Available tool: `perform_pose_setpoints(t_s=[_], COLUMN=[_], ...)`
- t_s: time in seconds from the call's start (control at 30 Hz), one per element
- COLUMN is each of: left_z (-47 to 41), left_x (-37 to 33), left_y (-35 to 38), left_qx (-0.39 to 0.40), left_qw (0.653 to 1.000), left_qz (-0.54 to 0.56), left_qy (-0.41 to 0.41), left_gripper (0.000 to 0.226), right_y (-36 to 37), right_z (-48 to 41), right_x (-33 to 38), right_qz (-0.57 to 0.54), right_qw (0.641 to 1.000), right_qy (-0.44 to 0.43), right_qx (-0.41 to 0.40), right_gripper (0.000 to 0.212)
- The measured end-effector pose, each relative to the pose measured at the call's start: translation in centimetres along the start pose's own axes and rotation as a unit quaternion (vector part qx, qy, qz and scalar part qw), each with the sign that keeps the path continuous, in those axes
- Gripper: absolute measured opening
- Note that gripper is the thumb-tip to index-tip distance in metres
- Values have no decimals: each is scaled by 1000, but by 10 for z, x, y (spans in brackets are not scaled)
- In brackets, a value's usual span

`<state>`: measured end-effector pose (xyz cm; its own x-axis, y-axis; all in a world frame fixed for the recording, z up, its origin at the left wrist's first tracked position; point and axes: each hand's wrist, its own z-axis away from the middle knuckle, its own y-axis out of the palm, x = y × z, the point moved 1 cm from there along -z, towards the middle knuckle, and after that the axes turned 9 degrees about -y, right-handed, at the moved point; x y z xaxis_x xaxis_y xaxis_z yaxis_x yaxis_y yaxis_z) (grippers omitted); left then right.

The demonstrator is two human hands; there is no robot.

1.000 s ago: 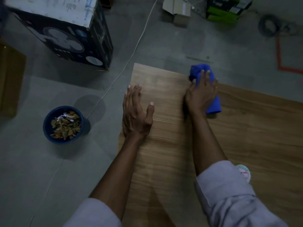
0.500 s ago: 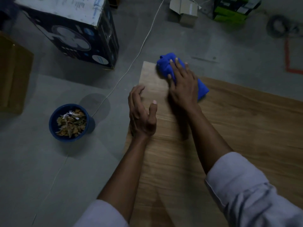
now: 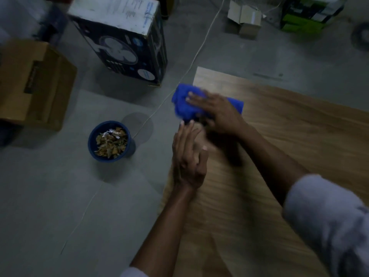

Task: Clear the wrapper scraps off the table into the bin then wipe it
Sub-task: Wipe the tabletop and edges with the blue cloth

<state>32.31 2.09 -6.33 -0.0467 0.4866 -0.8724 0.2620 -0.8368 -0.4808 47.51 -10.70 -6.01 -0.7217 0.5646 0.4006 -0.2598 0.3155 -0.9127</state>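
right hand — flat, fingers straight, pressing blue cloth | cloth's long axis along the fingers, far end overhanging table edge | left hand — relaxed, empty, just behind

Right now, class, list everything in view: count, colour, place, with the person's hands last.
Table: one, wood-grain brown, right side.
Cloth: one, blue, table's far left corner.
Bin: one, blue, floor left of table.
Wrapper scraps: heap, tan and white, inside bin.
Fan box: one, dark, floor beyond bin.
Cardboard box: one, brown, far left.
Small carton: one, brown, open, top of view.
Cable: one, white, along floor.
Left hand: one, fingers straight, at table's left edge.
Right hand: one, pressing flat on cloth.
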Motion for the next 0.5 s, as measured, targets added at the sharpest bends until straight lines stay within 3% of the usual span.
perform_pose_setpoints(t_s=[0.13, 0.2, 0.3, 0.4, 0.5], left_z=[25, 38, 58, 78, 101], left_x=[2, 2, 2, -1, -3], left_y=[-11, -18, -29, -36, -37], left_qx=[0, -10, -47, -81, -60], left_qw=[998, 996, 994, 994, 995], left_qz=[5, 9, 1, -32, -80], left_qy=[-61, -90, -101, -65, -24], left_gripper=[55, 60, 64, 71, 73], right_y=[-11, -5, 16, 45, 52], right_z=[-48, -49, -9, 56, 83], right_x=[-15, 6, 75, 148, 151], right_qz=[27, 34, -14, -45, -35], right_qw=[979, 977, 990, 998, 988], right_qy=[192, 199, 120, -39, -142], right_qx=[-68, -75, -70, 37, 54], right_gripper=[54, 54, 55, 50, 47])
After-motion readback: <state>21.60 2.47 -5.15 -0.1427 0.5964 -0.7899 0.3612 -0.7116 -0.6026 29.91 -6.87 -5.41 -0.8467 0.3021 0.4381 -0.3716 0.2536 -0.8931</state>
